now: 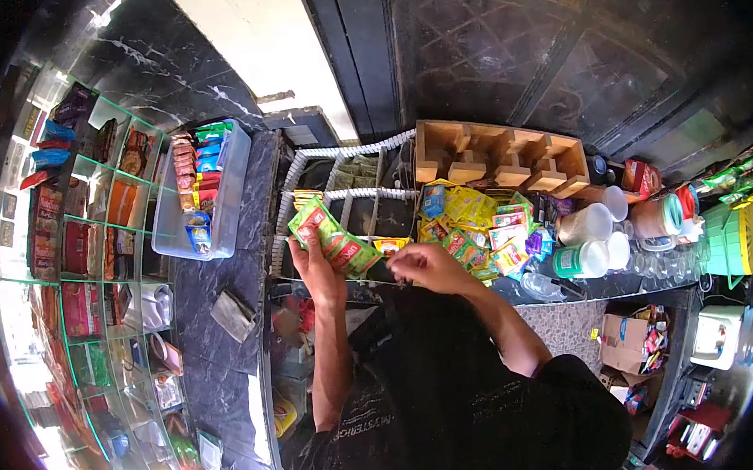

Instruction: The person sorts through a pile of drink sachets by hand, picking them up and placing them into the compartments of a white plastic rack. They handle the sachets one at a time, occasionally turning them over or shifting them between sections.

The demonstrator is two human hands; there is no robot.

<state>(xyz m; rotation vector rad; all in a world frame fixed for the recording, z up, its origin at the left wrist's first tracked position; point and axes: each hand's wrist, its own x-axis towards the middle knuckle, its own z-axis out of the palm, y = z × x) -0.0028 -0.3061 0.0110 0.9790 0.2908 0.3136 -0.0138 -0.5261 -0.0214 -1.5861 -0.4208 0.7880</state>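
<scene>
My left hand point(319, 275) is closed around green sachets point(334, 238) with red patches and white lettering, held up in front of the divided tray point(362, 212). To its right is my right hand point(434, 268), its fingers loosely bent and slightly apart, with nothing visible in them. Its fingertips are close to the lower end of the green sachets, just below a yellow and red sachet point(390, 245) in the tray. Several small yellow sachets point(307, 196) stand at the tray's left side, partly hidden by the green ones.
Right of the tray lies a pile of mixed sachets point(480, 229), with a wooden compartment box point(503, 154) behind it. Clear plastic jars point(584, 224) stand farther right. On the left counter are a plastic bin point(238, 192) of packets and a wallet-like item point(232, 316), beside glass shelves point(103, 269).
</scene>
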